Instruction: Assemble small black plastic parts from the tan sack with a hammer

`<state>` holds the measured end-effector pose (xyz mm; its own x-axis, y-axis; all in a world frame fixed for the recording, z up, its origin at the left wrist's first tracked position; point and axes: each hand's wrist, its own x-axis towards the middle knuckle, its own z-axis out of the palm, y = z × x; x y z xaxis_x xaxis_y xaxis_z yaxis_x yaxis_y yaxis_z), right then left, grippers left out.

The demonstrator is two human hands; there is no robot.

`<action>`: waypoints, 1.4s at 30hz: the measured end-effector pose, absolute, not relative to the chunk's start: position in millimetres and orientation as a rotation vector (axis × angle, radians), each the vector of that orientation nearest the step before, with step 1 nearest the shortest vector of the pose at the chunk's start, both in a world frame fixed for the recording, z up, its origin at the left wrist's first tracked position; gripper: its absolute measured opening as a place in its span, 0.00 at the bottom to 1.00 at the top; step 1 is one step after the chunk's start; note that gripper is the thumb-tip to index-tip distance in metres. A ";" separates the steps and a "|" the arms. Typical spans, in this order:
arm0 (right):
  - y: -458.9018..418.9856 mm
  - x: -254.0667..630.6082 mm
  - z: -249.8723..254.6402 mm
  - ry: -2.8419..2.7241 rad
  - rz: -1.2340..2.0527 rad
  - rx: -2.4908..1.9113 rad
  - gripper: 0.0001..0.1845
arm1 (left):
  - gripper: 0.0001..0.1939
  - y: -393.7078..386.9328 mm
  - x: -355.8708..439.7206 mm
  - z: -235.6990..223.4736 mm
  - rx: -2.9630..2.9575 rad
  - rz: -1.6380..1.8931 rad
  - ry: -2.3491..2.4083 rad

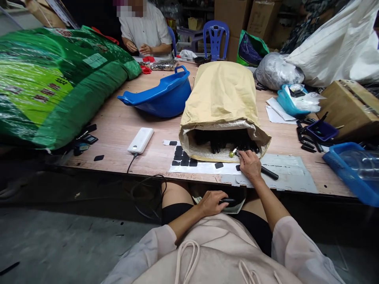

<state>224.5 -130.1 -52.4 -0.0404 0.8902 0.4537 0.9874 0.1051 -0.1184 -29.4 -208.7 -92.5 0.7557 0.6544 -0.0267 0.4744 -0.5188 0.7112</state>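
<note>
My left hand point(212, 203) rests over my lap below the table edge, its fingers closed around a dark, rounded, handle-like object point(227, 201). At the mouth of a tan woven sack point(223, 94), my right hand point(250, 166) has its fingertips pinched on a small shiny metal piece point(235, 151). A small yellowish round bit point(231, 154) shows beside it. Inside the sack lie many black pieces point(219, 139), mostly in shadow. A black cylindrical handle point(269, 172) lies just right of that hand. White backing strips with black rounded-square stickers point(184, 158) lie in front of the sack.
Left of the sack stand a blue basin point(168, 96) and a white power bank point(141, 140) with a cable. A big green bag point(65, 79) fills the left side. Right are a blue tray point(352, 169), a carton point(349, 106) and black parts point(308, 138). A person point(146, 31) sits opposite.
</note>
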 end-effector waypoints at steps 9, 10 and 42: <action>-129.3 224.0 -53.9 -1.962 -0.340 -1.799 0.16 | 0.13 -198.3 -11.3 -72.2 2.331 0.295 0.758; -129.5 223.8 -53.9 -1.961 -0.337 -1.801 0.17 | 0.12 -192.6 -9.9 -59.9 2.346 0.468 0.788; -144.1 225.4 -32.3 -1.799 -0.341 -1.801 0.20 | 0.09 -68.8 -16.7 -32.6 2.287 0.621 1.170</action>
<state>225.4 -144.1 -32.3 0.0644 0.8318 0.5514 0.9759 0.0629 -0.2089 -16.7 -68.8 -32.6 0.5283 0.8318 0.1704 0.6068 -0.5102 0.6095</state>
